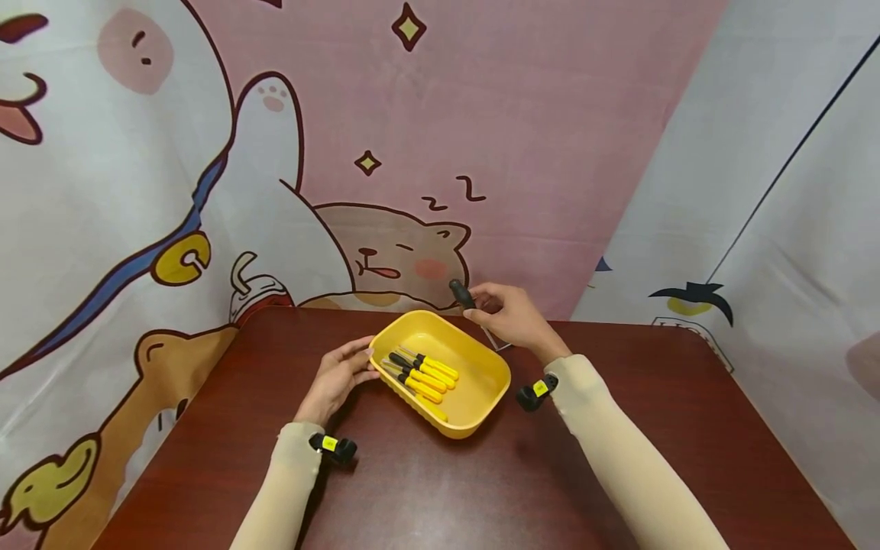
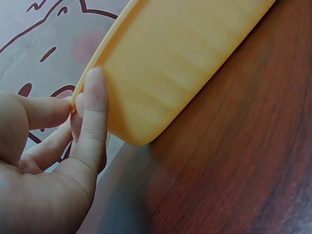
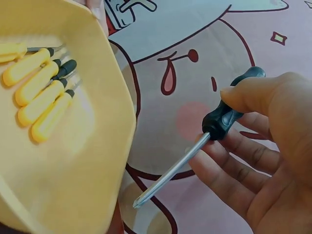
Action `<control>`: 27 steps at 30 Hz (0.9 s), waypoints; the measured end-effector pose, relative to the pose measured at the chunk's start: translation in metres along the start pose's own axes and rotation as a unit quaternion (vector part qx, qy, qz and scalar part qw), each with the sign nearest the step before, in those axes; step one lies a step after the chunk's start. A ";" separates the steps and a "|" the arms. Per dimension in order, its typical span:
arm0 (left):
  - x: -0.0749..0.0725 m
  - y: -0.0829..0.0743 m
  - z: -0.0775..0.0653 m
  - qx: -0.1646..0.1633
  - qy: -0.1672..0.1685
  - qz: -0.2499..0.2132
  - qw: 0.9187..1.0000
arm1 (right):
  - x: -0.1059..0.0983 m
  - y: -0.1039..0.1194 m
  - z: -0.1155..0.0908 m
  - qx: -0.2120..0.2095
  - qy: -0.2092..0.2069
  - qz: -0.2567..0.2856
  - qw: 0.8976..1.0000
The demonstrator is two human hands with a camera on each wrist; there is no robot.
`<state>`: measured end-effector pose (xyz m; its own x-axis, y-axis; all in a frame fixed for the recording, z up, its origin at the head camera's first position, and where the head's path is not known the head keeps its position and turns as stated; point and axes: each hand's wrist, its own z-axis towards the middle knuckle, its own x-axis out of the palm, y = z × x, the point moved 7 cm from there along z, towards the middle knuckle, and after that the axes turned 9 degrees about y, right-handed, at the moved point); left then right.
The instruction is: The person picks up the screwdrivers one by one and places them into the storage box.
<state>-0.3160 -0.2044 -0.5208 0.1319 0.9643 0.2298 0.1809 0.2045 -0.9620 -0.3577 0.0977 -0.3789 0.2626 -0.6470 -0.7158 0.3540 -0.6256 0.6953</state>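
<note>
A yellow plastic tray (image 1: 483, 374) with rounded corners stands on the table. Its left rim is pinched by my left hand (image 1: 335, 380), with the fingers on both sides of the wall in the left wrist view. Several yellow-handled screwdrivers (image 3: 40, 95) lie side by side in the tray, their thin shafts partly hidden. Past the tray's far right side, my right hand (image 1: 512, 315) holds a screwdriver (image 3: 226, 114) by its black handle. The bare metal shaft slopes down toward the tray, and its tip stands apart from the tray wall in the right wrist view.
The dark red-brown table (image 1: 426, 504) extends in front of the tray and to both sides. Behind its far edge hangs a pink and white cloth (image 1: 550, 137) printed with cartoon animals. A black wrist camera (image 1: 536, 393) sits at each cuff.
</note>
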 end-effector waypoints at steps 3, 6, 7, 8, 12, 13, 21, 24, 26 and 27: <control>0.000 0.000 0.000 -0.001 0.001 0.002 1.000 | 0.006 0.000 0.005 0.009 0.001 -0.008 1.000; 0.001 0.000 0.000 -0.001 0.001 0.001 1.000 | 0.013 0.000 0.009 0.019 0.011 -0.017 1.000; 0.001 0.000 0.000 0.000 0.001 0.001 1.000 | 0.015 0.000 0.011 0.024 0.015 -0.018 0.999; 0.001 0.000 0.000 0.000 0.000 0.002 1.000 | 0.017 0.000 0.012 0.025 0.021 -0.021 0.999; 0.000 0.001 0.000 0.002 -0.004 0.001 1.000 | 0.025 -0.001 0.017 0.030 0.047 -0.038 0.998; 0.000 0.002 0.000 0.002 -0.005 0.000 1.000 | 0.027 -0.001 0.018 0.030 0.050 -0.043 0.997; -0.002 0.003 0.000 0.005 -0.005 -0.003 1.000 | 0.043 -0.005 0.025 0.053 0.078 -0.064 0.993; -0.001 0.002 0.000 0.005 -0.002 -0.005 1.000 | 0.048 -0.006 0.028 0.054 0.083 -0.079 0.992; -0.002 0.002 0.000 0.006 -0.003 -0.004 1.000 | 0.052 -0.006 0.031 0.052 0.087 -0.091 0.991; -0.002 0.001 0.000 0.006 -0.002 -0.004 1.000 | 0.054 -0.006 0.032 0.049 0.089 -0.098 0.990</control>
<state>-0.3164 -0.2057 -0.5227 0.1262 0.9634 0.2365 0.1705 0.2138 -0.9619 -0.3743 0.0526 -0.4191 0.3544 -0.4266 -0.8321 0.3268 -0.7772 0.5377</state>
